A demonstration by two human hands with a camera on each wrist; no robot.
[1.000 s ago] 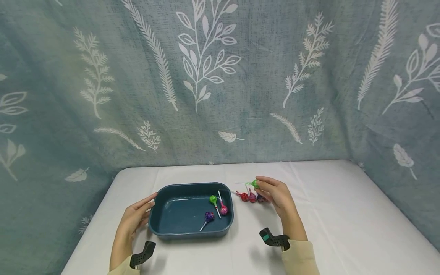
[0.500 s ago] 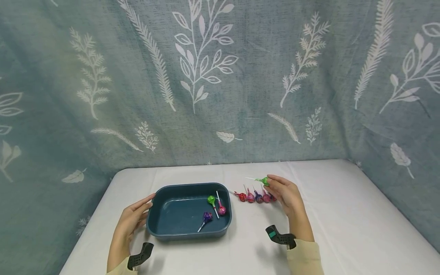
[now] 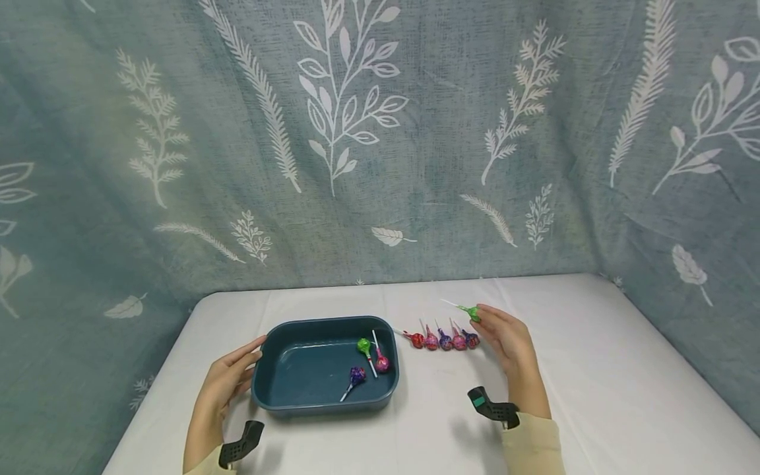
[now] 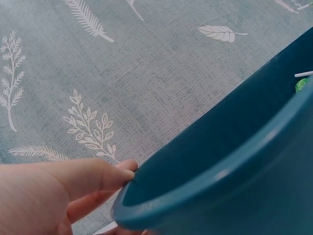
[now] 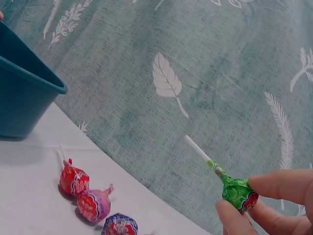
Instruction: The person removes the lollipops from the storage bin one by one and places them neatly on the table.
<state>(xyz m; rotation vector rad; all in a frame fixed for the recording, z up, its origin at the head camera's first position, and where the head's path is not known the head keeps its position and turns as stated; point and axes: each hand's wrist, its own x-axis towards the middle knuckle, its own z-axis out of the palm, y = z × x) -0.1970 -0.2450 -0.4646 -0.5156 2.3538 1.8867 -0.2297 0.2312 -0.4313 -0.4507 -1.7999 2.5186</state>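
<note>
My right hand pinches a green-wrapped lollipop by its round head, its white stick pointing up and left. Beneath and left of that hand, several wrapped lollipops lie side by side on the white cloth, among them a red one and a purple one. My left hand rests its nearly straight fingers against the left end of a dark teal bin, fingertips right at the rim. Inside the bin's right half lie a green lollipop, a pink one and a purple one.
A white cloth covers the table. Behind it hangs a blue-green curtain printed with white leaves. The red lollipop's stick points toward the bin's right wall. Each wrist wears a black camera mount.
My right hand has moved right with the green lollipop, uncovering the right end of the lollipop row. My left hand stays at the bin. The head view has shifted slightly.
</note>
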